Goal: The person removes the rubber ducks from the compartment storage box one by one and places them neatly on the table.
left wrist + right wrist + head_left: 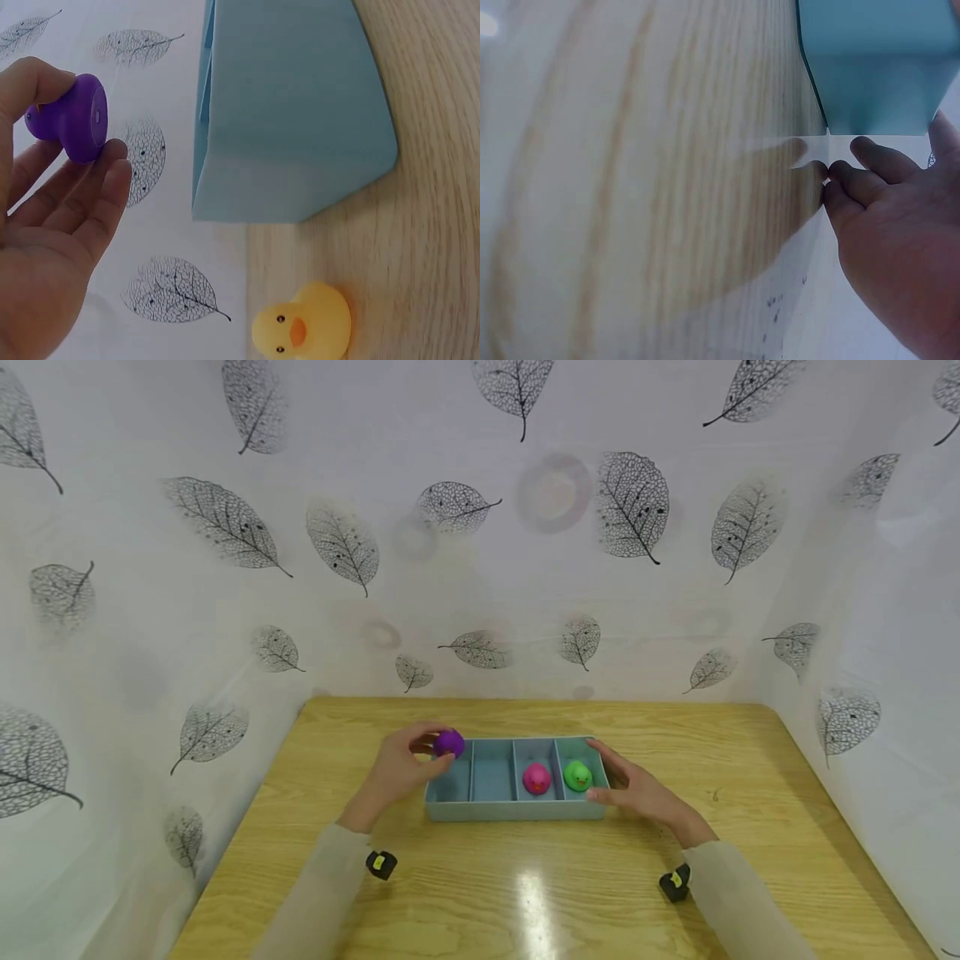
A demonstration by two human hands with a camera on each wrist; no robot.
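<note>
My left hand (401, 768) pinches a purple toy duck (449, 743) between thumb and fingers, above the left end of a pale blue divided box (517, 811). In the left wrist view the purple duck (81, 120) is tilted, its flat base showing. A pink duck (537, 779) sits in the third compartment from the left, and a green duck (578, 776) in the rightmost one. The two left compartments hold no duck that I can see. My right hand (637, 789) grips the box's right end, thumb at the front corner, a finger at the back corner.
A yellow toy duck (307, 322) stands on the wooden table (480, 877) beyond the box's left end, hidden in the head view. White leaf-printed sheeting (480, 568) encloses the table at the back and both sides.
</note>
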